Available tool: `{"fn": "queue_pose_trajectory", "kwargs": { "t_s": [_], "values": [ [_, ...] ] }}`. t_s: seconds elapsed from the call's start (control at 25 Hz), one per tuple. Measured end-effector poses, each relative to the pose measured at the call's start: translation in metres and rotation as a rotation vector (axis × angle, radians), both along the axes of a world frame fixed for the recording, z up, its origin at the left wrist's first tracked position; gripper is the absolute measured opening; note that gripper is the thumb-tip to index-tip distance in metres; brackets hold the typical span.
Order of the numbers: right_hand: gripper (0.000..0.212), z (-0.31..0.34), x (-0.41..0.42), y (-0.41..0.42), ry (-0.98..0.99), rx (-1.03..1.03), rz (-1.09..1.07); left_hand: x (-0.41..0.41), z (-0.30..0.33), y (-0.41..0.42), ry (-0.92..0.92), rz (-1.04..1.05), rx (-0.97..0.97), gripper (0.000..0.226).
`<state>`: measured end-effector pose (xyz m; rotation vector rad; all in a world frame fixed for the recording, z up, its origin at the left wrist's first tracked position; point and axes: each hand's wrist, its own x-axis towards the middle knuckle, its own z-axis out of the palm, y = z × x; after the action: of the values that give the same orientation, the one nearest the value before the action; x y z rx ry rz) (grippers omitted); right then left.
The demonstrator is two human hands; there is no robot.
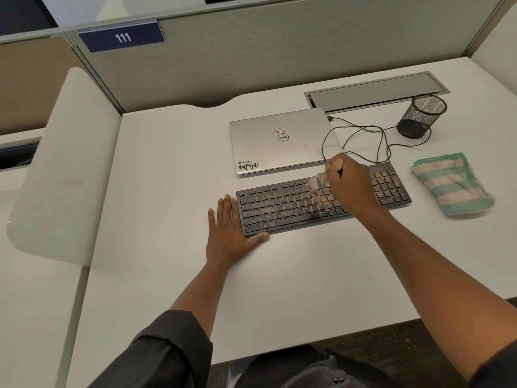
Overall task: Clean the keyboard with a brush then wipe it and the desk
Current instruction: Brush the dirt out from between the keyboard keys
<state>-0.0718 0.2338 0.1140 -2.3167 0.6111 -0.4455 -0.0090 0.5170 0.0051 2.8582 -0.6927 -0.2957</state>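
Note:
A black keyboard [282, 210] lies on the white desk [173, 175], with brown crumbs over its right half and number pad. My right hand [349, 182] grips a small wooden-handled brush [321, 177], whose bristles touch the upper middle keys. My left hand [228, 229] lies flat on the desk at the keyboard's left end, thumb against its front corner. A folded green and pink striped cloth [451, 189] lies to the right of the keyboard.
A shut silver laptop [282, 141] sits just behind the keyboard, with a black cable [361, 138] looping beside it. A black mesh pen cup [422, 116] stands at the back right, before a metal cable hatch [375, 92]. A grey partition [251, 57] backs the desk.

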Motion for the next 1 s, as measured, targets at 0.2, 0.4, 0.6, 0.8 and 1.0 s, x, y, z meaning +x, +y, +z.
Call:
{"fn": "queue_pose_trajectory", "kwargs": {
  "t_s": [0.2,0.4,0.6,0.8,1.0],
  "values": [
    [0.013,0.004,0.028,0.0,0.025,-0.067,0.183,0.001,-0.002,0.0,-0.006,-0.001,-0.005,0.134],
    [0.015,-0.001,0.026,-0.006,0.11,-0.075,0.281,0.0,0.0,-0.001,-0.004,0.003,0.006,0.134],
    [0.017,0.005,0.026,-0.013,0.112,-0.083,0.304,0.0,0.0,-0.001,-0.001,0.002,0.013,0.134],
    [0.017,0.006,0.031,-0.005,0.147,-0.028,0.349,0.001,-0.002,-0.001,-0.003,0.005,0.004,0.137],
    [0.018,0.006,0.02,-0.007,0.197,-0.015,0.384,0.001,-0.003,0.0,-0.007,0.003,0.001,0.135]
  ]
}}
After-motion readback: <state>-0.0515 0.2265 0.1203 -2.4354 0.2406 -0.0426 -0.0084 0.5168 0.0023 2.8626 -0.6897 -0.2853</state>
